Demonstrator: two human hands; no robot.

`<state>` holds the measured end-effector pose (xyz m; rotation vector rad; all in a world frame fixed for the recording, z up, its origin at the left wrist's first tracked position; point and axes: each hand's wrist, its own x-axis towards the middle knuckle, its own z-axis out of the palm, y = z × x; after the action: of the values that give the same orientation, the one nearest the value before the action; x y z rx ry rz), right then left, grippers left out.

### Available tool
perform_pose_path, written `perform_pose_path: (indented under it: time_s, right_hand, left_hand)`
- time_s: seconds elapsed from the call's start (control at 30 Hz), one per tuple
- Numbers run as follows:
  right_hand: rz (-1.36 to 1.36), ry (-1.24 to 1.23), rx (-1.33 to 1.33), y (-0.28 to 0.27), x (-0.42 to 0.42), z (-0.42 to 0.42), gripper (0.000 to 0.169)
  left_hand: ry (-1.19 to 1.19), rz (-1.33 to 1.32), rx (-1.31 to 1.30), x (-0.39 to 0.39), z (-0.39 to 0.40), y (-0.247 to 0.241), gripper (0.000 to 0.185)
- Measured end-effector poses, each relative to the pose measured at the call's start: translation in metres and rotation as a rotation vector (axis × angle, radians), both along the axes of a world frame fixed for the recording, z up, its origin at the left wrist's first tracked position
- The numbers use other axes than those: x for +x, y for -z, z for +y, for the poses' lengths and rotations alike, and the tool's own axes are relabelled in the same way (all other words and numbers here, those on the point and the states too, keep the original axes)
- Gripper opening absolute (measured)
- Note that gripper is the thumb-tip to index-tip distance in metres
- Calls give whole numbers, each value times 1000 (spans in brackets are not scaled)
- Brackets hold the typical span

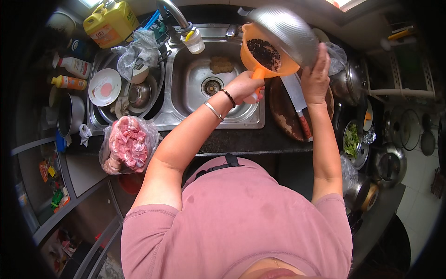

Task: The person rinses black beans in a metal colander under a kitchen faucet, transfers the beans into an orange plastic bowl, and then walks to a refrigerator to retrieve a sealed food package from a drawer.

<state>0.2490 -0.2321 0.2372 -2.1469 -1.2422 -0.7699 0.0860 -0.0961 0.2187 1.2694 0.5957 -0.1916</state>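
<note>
My left hand (245, 86) is closed around the handle of an orange plastic scoop (245, 64), raised over the sink's right side. Dark beans or similar small black pieces (263, 54) lie inside it with some liquid. A stainless steel bowl (287, 33), blurred at the edge, is tipped on its side above the scoop. My right hand (316, 78) grips the bowl's lower right rim. Below that hand, a cleaver (294, 94) with a reddish handle rests on a round wooden chopping board (284, 115). The bowl's inside is hidden.
The steel sink (188, 87) has a faucet (179, 17) and a brown scouring pad (221, 65). Dishes fill the left basin, including a white plate (104, 87). Bagged raw meat (129, 146) sits at the counter's front edge. Leafy greens (351, 139) and pans stand right.
</note>
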Motion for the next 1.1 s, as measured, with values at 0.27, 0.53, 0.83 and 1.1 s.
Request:
perform_pose_path:
  time_s: [0.27,0.53,0.83,1.1]
  right_hand:
    - [1261,-125,497,-9,11,-12,39]
    - [1580,-24,811,21,40,-21,26]
    - [1947,-99,870,106,50,11,32]
    - [2164,-335,-221,62,-137,0,59]
  left_hand:
    - [-51,-108,-97,-14,-2,32,25]
    - [-134,-34,-154,-92,-14,19,39]
    - [-318,-9,-349,-146,-37,30,38]
    - [-498,71,87,-113,-61,117,33]
